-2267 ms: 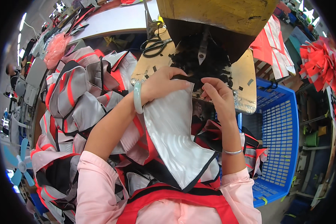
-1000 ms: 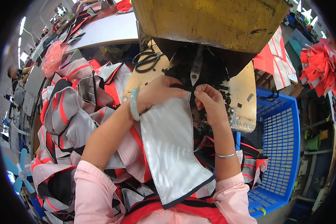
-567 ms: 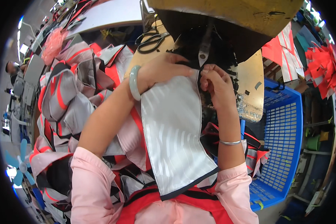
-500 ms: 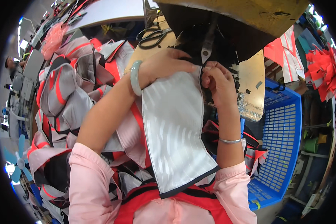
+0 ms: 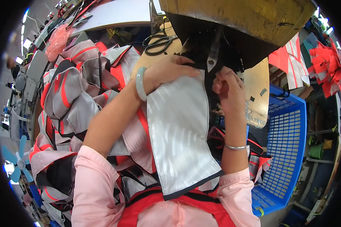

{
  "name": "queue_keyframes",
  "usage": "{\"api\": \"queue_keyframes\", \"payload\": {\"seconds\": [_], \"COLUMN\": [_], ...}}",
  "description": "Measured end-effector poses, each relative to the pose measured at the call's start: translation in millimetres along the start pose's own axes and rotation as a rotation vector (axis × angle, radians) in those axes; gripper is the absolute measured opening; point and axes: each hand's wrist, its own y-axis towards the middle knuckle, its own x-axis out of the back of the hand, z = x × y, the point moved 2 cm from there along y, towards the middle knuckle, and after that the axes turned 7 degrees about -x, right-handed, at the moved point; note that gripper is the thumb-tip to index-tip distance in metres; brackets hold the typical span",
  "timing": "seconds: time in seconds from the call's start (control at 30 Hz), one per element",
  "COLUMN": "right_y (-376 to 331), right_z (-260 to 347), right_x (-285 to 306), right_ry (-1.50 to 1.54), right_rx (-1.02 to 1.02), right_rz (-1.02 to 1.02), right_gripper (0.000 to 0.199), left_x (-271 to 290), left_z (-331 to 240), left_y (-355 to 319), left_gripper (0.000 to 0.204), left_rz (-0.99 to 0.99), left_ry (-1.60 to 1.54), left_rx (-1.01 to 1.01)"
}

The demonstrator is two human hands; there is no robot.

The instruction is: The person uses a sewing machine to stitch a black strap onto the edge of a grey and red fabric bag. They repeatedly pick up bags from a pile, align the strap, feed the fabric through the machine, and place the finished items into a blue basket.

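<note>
My left hand (image 5: 172, 71), with a pale green bangle at its wrist, grips the top edge of a silvery grey fabric panel (image 5: 182, 132). The panel hangs down toward my lap and has black binding along its bottom edge. Just right of the panel's top corner is my right hand (image 5: 230, 86), its fingers curled into a pinch and apart from the fabric. Whatever the pinch holds, if anything, is hidden. Between the two hands, a pointed metal tip (image 5: 212, 60) juts out from under a worn yellow machine housing (image 5: 238, 13).
A large heap of grey, red and black sewn pieces (image 5: 70, 94) lies at my left. Black-handled scissors (image 5: 159, 44) rest on the wooden tabletop (image 5: 258, 77), among dark scraps. At the right stands a blue plastic basket (image 5: 286, 147); red strips (image 5: 327, 70) hang beyond it.
My right hand has come away from the panel's top corner, moving a little to the right. The left hand keeps its hold, and the panel's corner now sits just below the metal tip.
</note>
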Motion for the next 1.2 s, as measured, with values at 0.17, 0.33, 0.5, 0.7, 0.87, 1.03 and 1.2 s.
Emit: {"api": "queue_keyframes", "payload": {"seconds": [0.17,0.33,0.5,0.7,0.87,1.03,1.2], "right_y": [-29,-73,-119,-201,-235,-278,-276], "right_z": [13,-16,-41,-18,5,29,-53], "right_x": [19,20,-9,34,56,-39,-65], "right_ry": [-1.177,-0.695,-0.659,-0.782,-0.926,-1.683,-1.684], "right_rx": [0.588,0.154,-0.222,-0.154,-0.187,0.711,0.46], "right_rz": [-0.401,-0.142,0.22,0.028,0.251,0.161,0.533], "right_gripper": [0.012,0.017,0.035,0.024,0.034,0.058,0.038], "left_x": [-8,-35,-65,-65,-89,-137,-131], "left_z": [13,-6,-12,-33,-12,8,2], "left_y": [-27,-60,-97,-182,-250,-263,-304], "left_gripper": [0.029,0.027,0.033,0.03,0.02,0.01,0.012], "left_rz": [0.102,0.173,0.211,0.314,0.332,0.226,0.139], "left_ry": [0.021,-0.032,0.329,0.849,0.96,1.106,1.109], "left_rx": [-0.017,-0.102,-0.465,-0.306,-0.527,-0.764,-0.761]}}
